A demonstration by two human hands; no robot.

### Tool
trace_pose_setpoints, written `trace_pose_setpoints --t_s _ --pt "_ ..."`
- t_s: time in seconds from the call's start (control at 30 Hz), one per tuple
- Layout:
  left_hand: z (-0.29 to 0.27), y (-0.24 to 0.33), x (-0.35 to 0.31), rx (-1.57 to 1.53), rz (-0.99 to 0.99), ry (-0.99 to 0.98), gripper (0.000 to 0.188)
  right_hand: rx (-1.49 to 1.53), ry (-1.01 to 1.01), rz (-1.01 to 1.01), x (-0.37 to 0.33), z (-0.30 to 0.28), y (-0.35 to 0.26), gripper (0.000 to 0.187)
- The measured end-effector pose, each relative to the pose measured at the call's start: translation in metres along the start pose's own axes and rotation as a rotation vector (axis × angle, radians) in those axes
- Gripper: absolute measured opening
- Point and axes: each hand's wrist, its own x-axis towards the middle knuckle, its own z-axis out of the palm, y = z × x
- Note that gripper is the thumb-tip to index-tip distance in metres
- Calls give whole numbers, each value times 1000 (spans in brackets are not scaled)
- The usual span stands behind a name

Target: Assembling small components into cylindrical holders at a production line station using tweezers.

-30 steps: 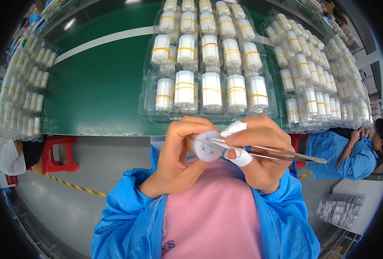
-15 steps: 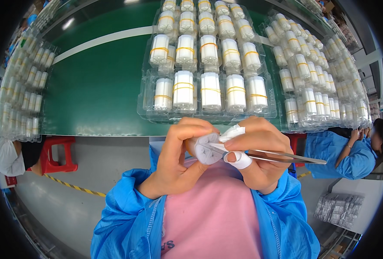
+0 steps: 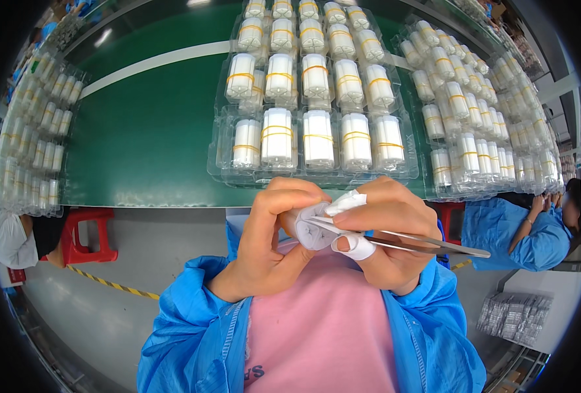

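Note:
My left hand (image 3: 271, 242) is closed round a bundle of white cylindrical pieces (image 3: 314, 234), its end turned toward my right hand. Metal tweezers (image 3: 428, 245) are gripped in my right hand (image 3: 395, 226), with white wrapping on its thumb and a finger. Their tips reach the end face of the bundle; whether they pinch anything there is too small to tell. Beyond my hands, a clear plastic tray (image 3: 238, 175) on the green table holds rows of similar white bundles (image 3: 318, 141), each bound with a yellow rubber band.
More stacked trays of banded bundles stand on the right (image 3: 474, 144) and far left (image 3: 31, 144) of the green table (image 3: 139, 144). A red stool (image 3: 87, 236) is at left. At right, a person in blue (image 3: 510, 232) sits near a pile of clear packaging (image 3: 514, 319).
My right hand and the tweezers have shifted slightly left, toward the bundle. My left hand stays almost where it was.

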Motion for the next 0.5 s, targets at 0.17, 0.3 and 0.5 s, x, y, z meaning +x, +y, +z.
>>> trace_pose_setpoints --t_s 0.17,0.3,0.5 --pt "1 -2 -1 -5 0 9 49 23 45 11 -4 1 2 18" --pt "1 -2 -1 8 -11 16 49 -4 55 29 -3 1 3 18" --pt "1 -3 -1 20 -20 13 49 0 42 58 -2 -1 0 18"
